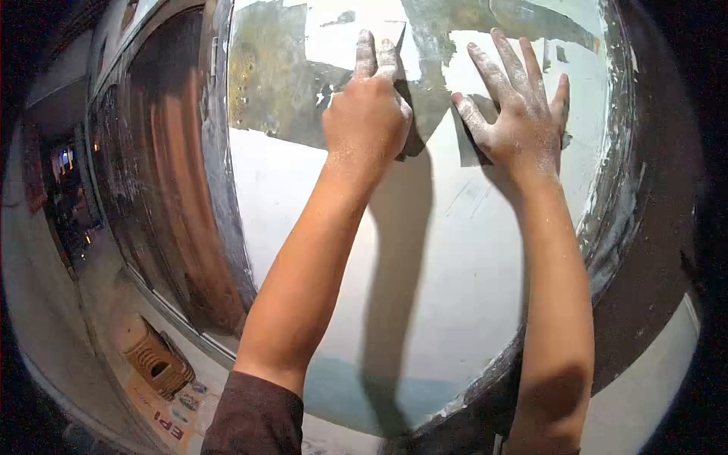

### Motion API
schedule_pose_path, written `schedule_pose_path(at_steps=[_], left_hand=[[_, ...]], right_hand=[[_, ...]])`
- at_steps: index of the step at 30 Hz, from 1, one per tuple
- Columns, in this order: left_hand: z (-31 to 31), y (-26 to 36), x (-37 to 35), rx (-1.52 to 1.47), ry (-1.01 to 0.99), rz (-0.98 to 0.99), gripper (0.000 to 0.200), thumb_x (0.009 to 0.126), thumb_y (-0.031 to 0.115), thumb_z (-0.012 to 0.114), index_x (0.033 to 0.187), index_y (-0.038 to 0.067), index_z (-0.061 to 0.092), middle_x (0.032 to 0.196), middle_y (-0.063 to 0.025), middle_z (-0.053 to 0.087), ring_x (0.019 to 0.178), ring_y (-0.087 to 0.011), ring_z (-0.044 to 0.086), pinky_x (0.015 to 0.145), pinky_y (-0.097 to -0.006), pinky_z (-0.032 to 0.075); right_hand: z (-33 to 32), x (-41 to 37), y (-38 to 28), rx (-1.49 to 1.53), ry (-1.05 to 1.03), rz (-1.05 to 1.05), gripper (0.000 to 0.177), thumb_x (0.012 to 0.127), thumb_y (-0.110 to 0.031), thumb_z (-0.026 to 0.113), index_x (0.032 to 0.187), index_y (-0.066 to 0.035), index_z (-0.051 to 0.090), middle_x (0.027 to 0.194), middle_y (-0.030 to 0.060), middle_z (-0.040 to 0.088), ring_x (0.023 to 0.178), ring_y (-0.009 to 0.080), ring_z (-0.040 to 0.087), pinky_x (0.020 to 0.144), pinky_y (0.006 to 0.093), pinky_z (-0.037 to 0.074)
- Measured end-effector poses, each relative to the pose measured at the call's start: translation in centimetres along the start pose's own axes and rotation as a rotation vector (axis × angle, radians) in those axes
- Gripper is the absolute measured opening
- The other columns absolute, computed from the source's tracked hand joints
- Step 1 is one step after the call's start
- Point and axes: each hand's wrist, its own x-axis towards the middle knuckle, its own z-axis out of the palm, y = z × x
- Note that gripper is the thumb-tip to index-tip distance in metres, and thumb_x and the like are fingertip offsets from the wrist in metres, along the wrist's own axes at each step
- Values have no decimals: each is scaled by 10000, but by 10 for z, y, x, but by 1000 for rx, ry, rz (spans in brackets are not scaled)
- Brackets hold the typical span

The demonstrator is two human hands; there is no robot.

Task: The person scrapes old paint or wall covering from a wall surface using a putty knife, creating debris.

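Observation:
My left hand presses against an upright panel with patchy white coating over grey-green. Its index and middle fingers point up, and the others are curled around what looks like a putty knife, mostly hidden by the hand. A thin straight edge shows beside the fingertips. To the right, my right hand lies against the panel with its fingers spread, over a white patch and a grey patch. White powder or paste coats the fingers of both hands.
A rough, white-flecked dark border runs around the panel. At left stands a framed glass door with a brownish curtain behind it. A tan plastic stool sits low on the left, near a printed sheet.

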Motion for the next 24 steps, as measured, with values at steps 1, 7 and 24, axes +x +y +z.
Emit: schedule_pose_path(at_steps=[1,7,24], left_hand=[[7,-5,-3,-11,83,49,553,865,93,558,1416,115,610,1668,-132,367,1078,-477,688,934,-541,569],[20,-23,-42,36,66,65,734,866,37,518,1586,154,433,1704,-126,284,917,-494,720,833,-556,604],[10,-31,-3,1,198,112,595,913,64,478,1501,121,552,1650,-126,398,1091,-492,681,954,-522,573]], right_hand=[[-1,-1,0,-7,4,6,628,936,-576,645,1528,-406,520,1683,-77,369,1580,199,261,1254,671,100],[-4,-2,-1,11,4,22,639,914,-546,693,1517,-405,536,1684,-94,368,1571,196,289,1264,648,115],[-4,1,-3,-41,-29,41,626,927,-542,673,1523,-422,522,1692,-108,348,1578,174,270,1283,619,102]])
